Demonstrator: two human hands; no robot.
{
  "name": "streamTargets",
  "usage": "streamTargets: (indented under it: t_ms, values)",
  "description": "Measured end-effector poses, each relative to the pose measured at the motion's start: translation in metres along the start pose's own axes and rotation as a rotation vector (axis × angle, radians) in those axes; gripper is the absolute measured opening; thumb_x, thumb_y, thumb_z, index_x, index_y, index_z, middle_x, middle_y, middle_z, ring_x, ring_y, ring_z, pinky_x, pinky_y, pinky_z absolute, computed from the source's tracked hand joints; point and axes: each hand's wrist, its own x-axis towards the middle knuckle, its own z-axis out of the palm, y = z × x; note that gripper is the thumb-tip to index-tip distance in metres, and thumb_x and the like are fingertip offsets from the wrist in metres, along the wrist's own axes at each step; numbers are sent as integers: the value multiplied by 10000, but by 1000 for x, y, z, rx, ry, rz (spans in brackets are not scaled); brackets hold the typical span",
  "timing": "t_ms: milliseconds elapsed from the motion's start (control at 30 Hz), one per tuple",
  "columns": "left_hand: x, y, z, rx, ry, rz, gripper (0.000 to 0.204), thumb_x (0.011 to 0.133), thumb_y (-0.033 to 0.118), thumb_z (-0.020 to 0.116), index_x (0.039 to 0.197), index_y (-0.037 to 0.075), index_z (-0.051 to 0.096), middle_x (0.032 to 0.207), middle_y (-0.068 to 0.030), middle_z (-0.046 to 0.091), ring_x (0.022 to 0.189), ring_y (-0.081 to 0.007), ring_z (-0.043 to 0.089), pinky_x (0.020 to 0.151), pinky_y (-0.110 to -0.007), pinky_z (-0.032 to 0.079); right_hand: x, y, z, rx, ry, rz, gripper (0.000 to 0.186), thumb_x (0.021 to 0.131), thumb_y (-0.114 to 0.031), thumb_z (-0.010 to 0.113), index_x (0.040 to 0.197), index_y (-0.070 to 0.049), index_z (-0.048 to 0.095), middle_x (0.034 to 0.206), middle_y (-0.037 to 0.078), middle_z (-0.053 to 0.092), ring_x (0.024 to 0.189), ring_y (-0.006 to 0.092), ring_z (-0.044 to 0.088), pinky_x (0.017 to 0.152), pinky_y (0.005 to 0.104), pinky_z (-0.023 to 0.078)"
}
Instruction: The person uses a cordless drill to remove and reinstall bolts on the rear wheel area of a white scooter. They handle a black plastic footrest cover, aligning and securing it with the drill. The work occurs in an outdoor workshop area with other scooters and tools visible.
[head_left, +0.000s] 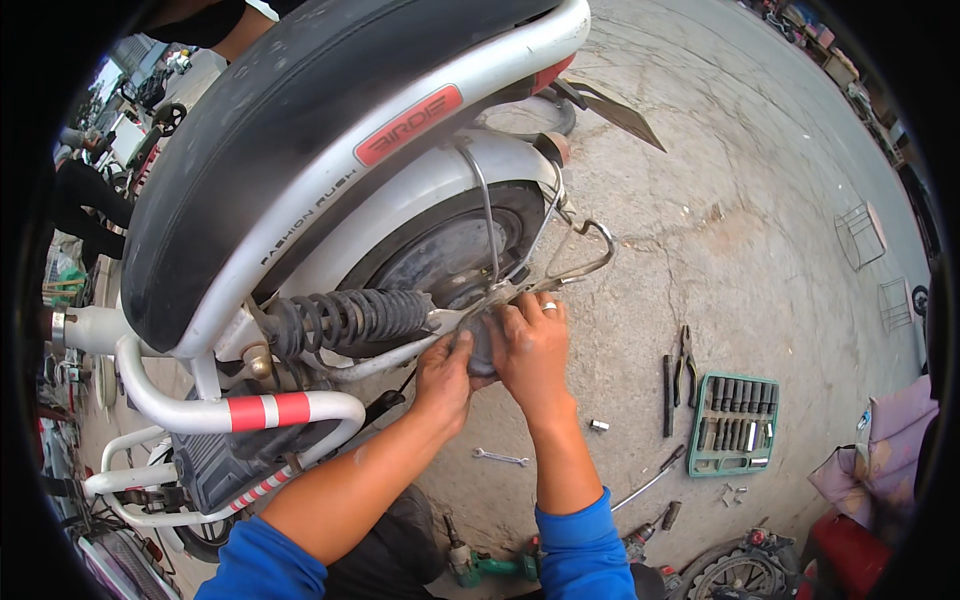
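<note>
A silver two-wheeler with a black seat (230,150) stands before me, its rear wheel (430,255) under a silver fender (400,190). My left hand (443,382) and my right hand (532,345) close from both sides around a dark grey rounded part (482,347). This part sits by the wheel's axle end, below the metal bracket; whether it is attached cannot be told. My right hand, with a ring on one finger, curls over its far side. The left thumb presses its near face. Just left of it is a black coil shock absorber (365,318).
On the concrete lie an open-end wrench (500,457), a loose socket (598,425), pliers (686,368), a black bar (668,395) and a green socket set (735,425). A green power tool (490,567) is near my knees. A bent metal rack (590,250) juts out beyond my hands.
</note>
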Motion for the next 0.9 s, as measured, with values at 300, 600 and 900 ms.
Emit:
streamTargets:
  t_ms: [300, 600, 900]
  values:
    - [-2, 0, -1, 12, -12, 10, 228, 1090, 230, 460, 1217, 109, 605, 1133, -47, 667, 997, -175, 661, 854, -450, 579, -2, -1, 4, 67, 49, 42, 186, 769, -133, 782, 900, -17, 720, 850, 124, 621, 837, 328, 579, 752, 429, 445]
    - [0, 0, -2, 29, 6, 15, 230, 1088, 245, 471, 1191, 100, 616, 1113, -46, 676, 964, -162, 670, 825, -425, 594, -6, -2, 8, 38, 96, 43, 180, 778, -132, 772, 893, -15, 698, 851, 130, 614, 850, 338, 574, 763, 445, 439]
    - [2, -4, 0, 39, 62, 18, 228, 1087, 233, 464, 1150, 88, 628, 1067, -49, 681, 930, -163, 677, 802, -423, 601, -4, -2, 6, 30, 20, 27, 159, 776, -116, 751, 885, -17, 691, 857, 129, 599, 860, 337, 568, 764, 449, 431]
